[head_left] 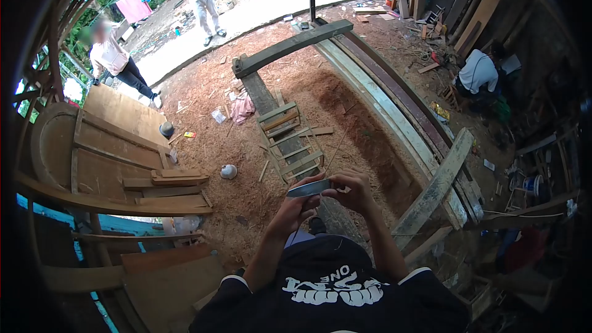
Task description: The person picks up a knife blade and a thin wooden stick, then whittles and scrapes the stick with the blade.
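Note:
A flat, narrow grey-blue piece (307, 189) with a metallic sheen is held up in front of my chest; I cannot tell its exact kind. My left hand (297, 213) is closed around its left part from below. At its right end, the fingers of my right hand (350, 189) are pinched together on it. Just beyond both hands, a slatted wooden frame (298, 163) lies on a dark plank (261, 95) that runs away from me. Some of my fingertips are hidden behind the flat piece.
Long boards (379, 108) lie to the right, under a crossing beam (435, 188). Wooden panels (114, 142) lean at the left, near a pale round container (229, 171). Wood shavings cover the ground. One person (480, 73) sits at right; two others stand at the upper left.

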`<state>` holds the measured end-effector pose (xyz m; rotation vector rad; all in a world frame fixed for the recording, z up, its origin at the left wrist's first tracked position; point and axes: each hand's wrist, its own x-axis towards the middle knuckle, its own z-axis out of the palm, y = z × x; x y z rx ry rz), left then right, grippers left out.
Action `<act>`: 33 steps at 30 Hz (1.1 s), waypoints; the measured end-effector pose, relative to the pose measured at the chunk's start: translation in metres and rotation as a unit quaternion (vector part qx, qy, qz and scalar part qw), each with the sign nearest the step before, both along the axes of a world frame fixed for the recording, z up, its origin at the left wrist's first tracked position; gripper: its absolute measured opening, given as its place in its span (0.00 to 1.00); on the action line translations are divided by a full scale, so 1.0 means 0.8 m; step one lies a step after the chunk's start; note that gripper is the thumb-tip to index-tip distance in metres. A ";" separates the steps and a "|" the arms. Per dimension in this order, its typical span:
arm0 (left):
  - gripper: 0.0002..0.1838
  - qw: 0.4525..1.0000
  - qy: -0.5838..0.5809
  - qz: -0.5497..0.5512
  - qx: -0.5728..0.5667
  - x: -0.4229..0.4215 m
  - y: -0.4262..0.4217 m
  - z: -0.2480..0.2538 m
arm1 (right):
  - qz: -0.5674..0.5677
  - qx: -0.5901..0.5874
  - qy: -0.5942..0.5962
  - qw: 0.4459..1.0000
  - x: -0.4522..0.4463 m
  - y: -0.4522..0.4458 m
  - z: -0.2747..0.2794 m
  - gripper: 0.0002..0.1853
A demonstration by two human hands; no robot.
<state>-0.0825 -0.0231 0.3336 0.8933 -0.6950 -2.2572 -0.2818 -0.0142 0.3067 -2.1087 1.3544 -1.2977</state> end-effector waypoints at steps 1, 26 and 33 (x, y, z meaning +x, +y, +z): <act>0.21 1.000 -0.007 0.010 0.015 0.003 0.003 0.001 | -0.001 0.001 0.008 1.000 0.000 -0.002 0.000 0.17; 0.25 0.997 -0.011 0.043 -0.063 0.007 -0.014 -0.019 | -0.124 0.086 -0.054 0.987 0.023 0.022 -0.010 0.14; 0.26 0.997 0.005 0.009 -0.082 0.004 -0.004 -0.026 | -0.092 0.040 -0.054 0.994 0.033 0.022 -0.010 0.15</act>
